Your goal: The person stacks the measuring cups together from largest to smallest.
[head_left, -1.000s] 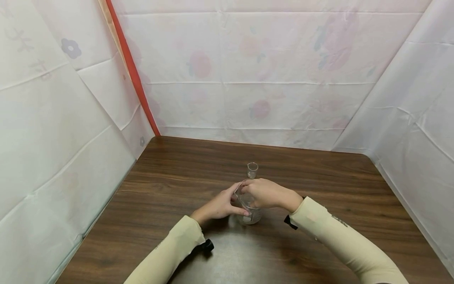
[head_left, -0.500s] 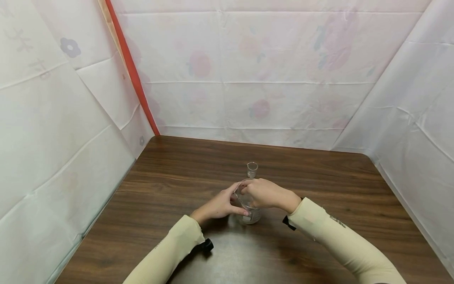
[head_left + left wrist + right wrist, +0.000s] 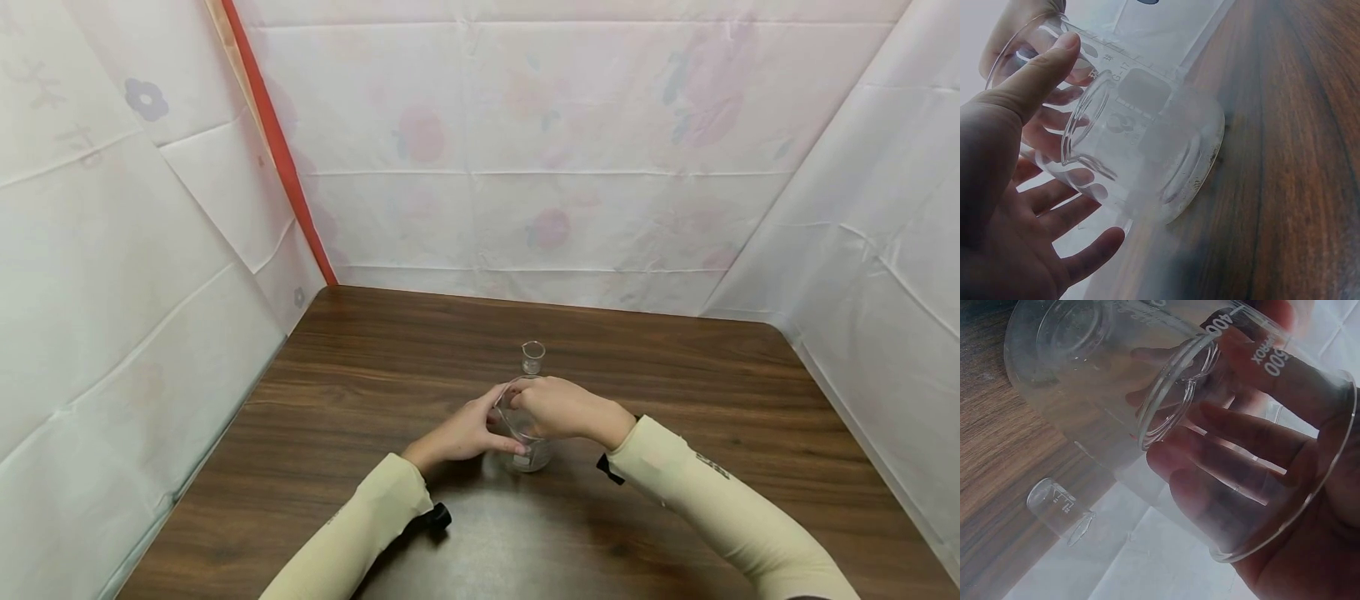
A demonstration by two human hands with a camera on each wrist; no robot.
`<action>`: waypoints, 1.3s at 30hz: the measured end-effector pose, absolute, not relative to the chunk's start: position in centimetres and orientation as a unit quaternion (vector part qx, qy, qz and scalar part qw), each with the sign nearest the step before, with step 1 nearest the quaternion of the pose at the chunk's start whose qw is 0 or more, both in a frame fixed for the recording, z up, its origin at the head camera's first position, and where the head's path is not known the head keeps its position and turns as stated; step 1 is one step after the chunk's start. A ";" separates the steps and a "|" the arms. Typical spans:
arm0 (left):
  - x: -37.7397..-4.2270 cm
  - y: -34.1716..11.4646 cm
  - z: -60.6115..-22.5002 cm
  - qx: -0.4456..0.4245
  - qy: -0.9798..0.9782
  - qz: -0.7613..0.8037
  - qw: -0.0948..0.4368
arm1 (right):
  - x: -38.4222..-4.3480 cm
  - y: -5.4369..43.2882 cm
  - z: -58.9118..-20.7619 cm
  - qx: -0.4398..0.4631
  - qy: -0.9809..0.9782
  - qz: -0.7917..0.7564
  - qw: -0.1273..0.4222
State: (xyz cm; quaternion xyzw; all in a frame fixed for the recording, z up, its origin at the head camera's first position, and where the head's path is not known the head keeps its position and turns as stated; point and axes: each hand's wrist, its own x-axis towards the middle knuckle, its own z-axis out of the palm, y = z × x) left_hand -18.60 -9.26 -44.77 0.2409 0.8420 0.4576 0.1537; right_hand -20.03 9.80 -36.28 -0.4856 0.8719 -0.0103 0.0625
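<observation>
A large clear glass beaker with white markings stands on the table, and a smaller beaker sits inside it. My left hand holds the large beaker from the left, its thumb along the near wall and fingers spread round the other side. My right hand reaches through the mouth. In the right wrist view its fingers bend round the inner beaker's rim, seen through the outer glass. Reflections blur the contact there.
A tiny glass beaker stands just behind the large one, close to my right hand. The brown wooden table is bordered by pale printed curtains at the back and sides. A red strip runs down the back left corner.
</observation>
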 end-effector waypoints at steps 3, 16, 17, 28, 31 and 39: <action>-18.6 -9.3 -44.8 0.241 0.843 0.456 0.153 | -20.1 9.8 -36.3 -0.481 0.874 -0.011 0.064; -18.6 -9.4 -44.8 0.244 0.839 0.460 0.159 | -20.3 10.1 -35.9 -0.487 0.867 -0.065 0.080; -18.6 -9.4 -44.8 0.245 0.838 0.460 0.159 | -20.3 10.1 -35.9 -0.487 0.867 -0.069 0.080; -18.7 -9.4 -44.9 0.249 0.839 0.458 0.154 | -20.3 10.1 -35.3 -0.488 0.865 -0.083 0.076; -18.6 -9.3 -44.9 0.249 0.839 0.459 0.151 | -20.3 10.1 -35.1 -0.488 0.865 -0.090 0.073; -18.6 -9.3 -44.8 0.251 0.840 0.459 0.146 | -20.5 10.2 -34.5 -0.479 0.868 -0.117 0.059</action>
